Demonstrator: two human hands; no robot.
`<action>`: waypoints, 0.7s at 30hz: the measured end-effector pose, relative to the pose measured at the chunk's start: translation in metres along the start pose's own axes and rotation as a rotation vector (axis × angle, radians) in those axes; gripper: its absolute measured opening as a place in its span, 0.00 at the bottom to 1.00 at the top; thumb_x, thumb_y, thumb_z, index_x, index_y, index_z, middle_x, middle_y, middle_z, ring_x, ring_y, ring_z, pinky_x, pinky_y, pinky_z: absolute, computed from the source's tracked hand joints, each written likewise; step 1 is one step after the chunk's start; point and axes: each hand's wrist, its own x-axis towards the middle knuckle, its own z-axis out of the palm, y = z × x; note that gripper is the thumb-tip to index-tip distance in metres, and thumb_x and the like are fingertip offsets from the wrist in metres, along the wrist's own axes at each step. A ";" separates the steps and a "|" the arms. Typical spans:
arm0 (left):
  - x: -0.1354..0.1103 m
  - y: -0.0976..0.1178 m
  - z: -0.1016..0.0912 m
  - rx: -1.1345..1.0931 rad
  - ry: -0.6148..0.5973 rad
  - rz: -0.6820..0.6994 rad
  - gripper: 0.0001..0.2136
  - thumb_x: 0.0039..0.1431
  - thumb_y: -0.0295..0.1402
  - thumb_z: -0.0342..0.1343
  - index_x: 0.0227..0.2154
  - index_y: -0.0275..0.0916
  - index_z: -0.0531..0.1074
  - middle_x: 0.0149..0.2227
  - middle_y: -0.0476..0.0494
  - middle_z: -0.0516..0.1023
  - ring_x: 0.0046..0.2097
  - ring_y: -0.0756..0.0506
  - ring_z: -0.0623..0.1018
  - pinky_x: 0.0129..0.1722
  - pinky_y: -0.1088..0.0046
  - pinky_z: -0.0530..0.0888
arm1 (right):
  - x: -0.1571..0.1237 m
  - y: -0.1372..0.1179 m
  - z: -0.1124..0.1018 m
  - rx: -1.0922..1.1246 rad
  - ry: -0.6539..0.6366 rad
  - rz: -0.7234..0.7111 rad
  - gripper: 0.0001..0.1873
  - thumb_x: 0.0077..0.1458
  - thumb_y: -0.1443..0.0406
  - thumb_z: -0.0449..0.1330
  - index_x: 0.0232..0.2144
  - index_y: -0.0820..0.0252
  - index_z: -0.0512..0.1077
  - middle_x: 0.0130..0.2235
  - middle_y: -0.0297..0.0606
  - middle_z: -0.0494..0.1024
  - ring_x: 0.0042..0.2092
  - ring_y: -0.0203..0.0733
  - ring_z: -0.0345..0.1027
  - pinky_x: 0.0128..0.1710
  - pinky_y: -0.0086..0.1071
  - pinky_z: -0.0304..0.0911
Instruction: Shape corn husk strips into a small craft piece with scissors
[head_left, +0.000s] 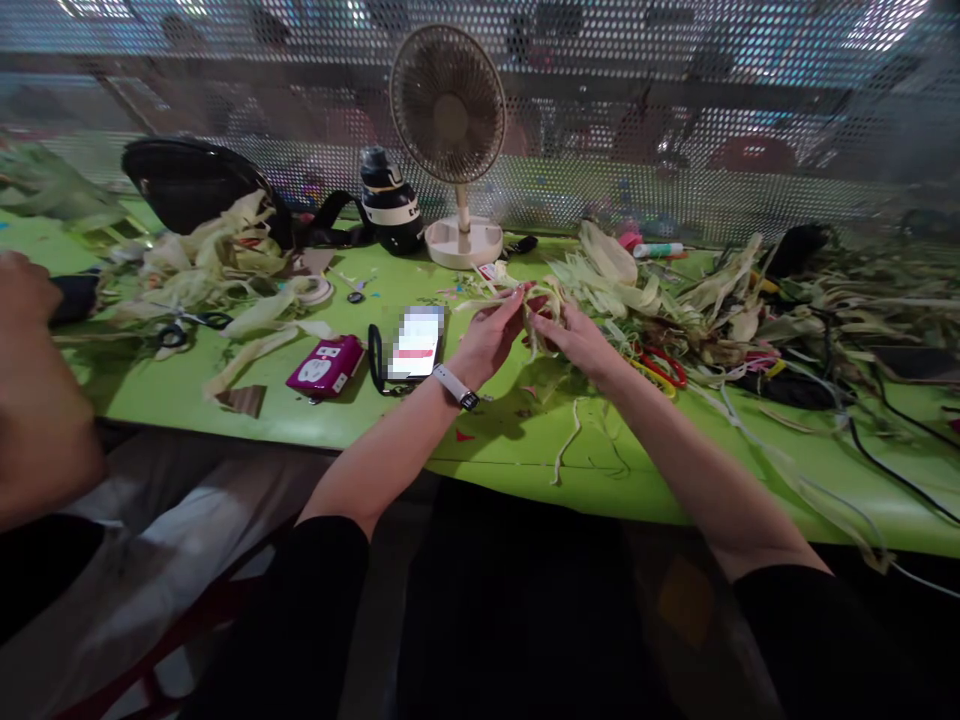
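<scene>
Both hands meet above the green table (405, 430), in the middle of the head view. Between them is a looped bundle of pale green corn husk strips (553, 298). My left hand (491, 338), with a watch on its wrist, is closed on the bundle's left side. From the right, my right hand (576, 335) has its fingers closed on the same bundle. Some fingertips are hidden behind the strips. A phone (416, 343) with a lit screen lies just left of my left hand. Under my hands, a loose husk strip (570, 445) rests on the table.
A fan (450, 115) and a dark bottle (391, 205) stand behind. Husk heaps (225, 245) lie left and right. Scissors with red handles (667, 368), a purple pouch (326, 367), black-handled scissors (176, 332) and cables (862, 440) lie about. Another person's arm (37, 400) is at left.
</scene>
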 end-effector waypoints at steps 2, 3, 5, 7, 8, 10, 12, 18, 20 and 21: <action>-0.002 -0.001 0.002 -0.002 -0.009 -0.016 0.04 0.56 0.28 0.62 0.35 0.37 0.78 0.38 0.46 0.83 0.43 0.51 0.81 0.47 0.74 0.75 | -0.001 0.000 0.006 0.233 -0.014 0.175 0.30 0.34 0.42 0.71 0.30 0.58 0.69 0.25 0.30 0.73 0.27 0.35 0.67 0.33 0.34 0.69; -0.003 -0.002 0.003 -0.004 -0.021 -0.018 0.05 0.55 0.28 0.62 0.36 0.37 0.78 0.37 0.46 0.83 0.43 0.50 0.81 0.46 0.74 0.75 | -0.002 0.000 0.008 0.323 -0.011 0.243 0.31 0.30 0.44 0.73 0.28 0.58 0.69 0.23 0.28 0.72 0.26 0.33 0.65 0.33 0.34 0.69; -0.004 -0.004 0.004 -0.013 -0.034 0.002 0.06 0.54 0.28 0.64 0.36 0.36 0.78 0.36 0.45 0.83 0.43 0.48 0.81 0.45 0.73 0.75 | -0.005 -0.001 0.010 0.420 0.020 0.313 0.31 0.27 0.46 0.75 0.26 0.57 0.67 0.20 0.24 0.68 0.23 0.30 0.61 0.33 0.32 0.70; -0.005 -0.006 0.005 -0.014 -0.019 0.034 0.08 0.52 0.29 0.65 0.36 0.36 0.77 0.37 0.44 0.83 0.44 0.47 0.81 0.45 0.71 0.75 | -0.007 -0.001 0.012 0.455 0.031 0.325 0.31 0.27 0.47 0.76 0.24 0.57 0.66 0.18 0.21 0.66 0.21 0.27 0.59 0.32 0.30 0.70; -0.005 -0.007 0.005 -0.010 -0.005 0.047 0.09 0.51 0.30 0.66 0.37 0.36 0.77 0.37 0.44 0.83 0.44 0.46 0.82 0.44 0.71 0.75 | -0.007 -0.001 0.012 0.453 0.021 0.319 0.31 0.27 0.47 0.75 0.24 0.57 0.65 0.18 0.21 0.66 0.21 0.27 0.58 0.31 0.30 0.69; -0.005 -0.010 0.004 -0.003 0.026 0.070 0.11 0.50 0.31 0.67 0.38 0.37 0.76 0.38 0.44 0.83 0.43 0.46 0.82 0.42 0.71 0.76 | -0.008 0.000 0.013 0.415 -0.010 0.280 0.32 0.27 0.44 0.74 0.23 0.58 0.65 0.17 0.21 0.65 0.20 0.26 0.56 0.28 0.28 0.66; -0.005 -0.013 0.003 0.002 0.061 0.084 0.13 0.49 0.31 0.68 0.38 0.37 0.75 0.36 0.45 0.83 0.40 0.47 0.82 0.38 0.72 0.76 | -0.008 0.003 0.015 0.351 -0.038 0.215 0.32 0.29 0.42 0.72 0.21 0.58 0.64 0.16 0.21 0.64 0.19 0.26 0.54 0.25 0.28 0.62; -0.005 -0.012 0.003 0.020 0.065 0.090 0.09 0.51 0.29 0.66 0.35 0.36 0.75 0.32 0.46 0.81 0.34 0.49 0.81 0.34 0.74 0.75 | -0.008 0.007 0.018 0.173 -0.145 0.095 0.31 0.36 0.38 0.67 0.19 0.58 0.66 0.16 0.26 0.66 0.20 0.29 0.58 0.24 0.29 0.56; -0.005 -0.007 0.004 0.047 0.060 0.092 0.09 0.51 0.30 0.66 0.35 0.37 0.75 0.31 0.47 0.80 0.32 0.51 0.79 0.29 0.77 0.72 | -0.007 0.005 0.012 0.134 -0.156 0.118 0.29 0.38 0.39 0.67 0.21 0.58 0.68 0.18 0.28 0.70 0.21 0.31 0.61 0.26 0.30 0.59; -0.005 -0.004 0.004 0.063 0.060 0.096 0.10 0.51 0.30 0.66 0.36 0.37 0.76 0.30 0.48 0.79 0.31 0.52 0.78 0.28 0.77 0.71 | -0.006 0.003 0.006 0.112 -0.170 0.137 0.27 0.39 0.42 0.68 0.22 0.58 0.70 0.20 0.30 0.73 0.23 0.33 0.64 0.28 0.30 0.61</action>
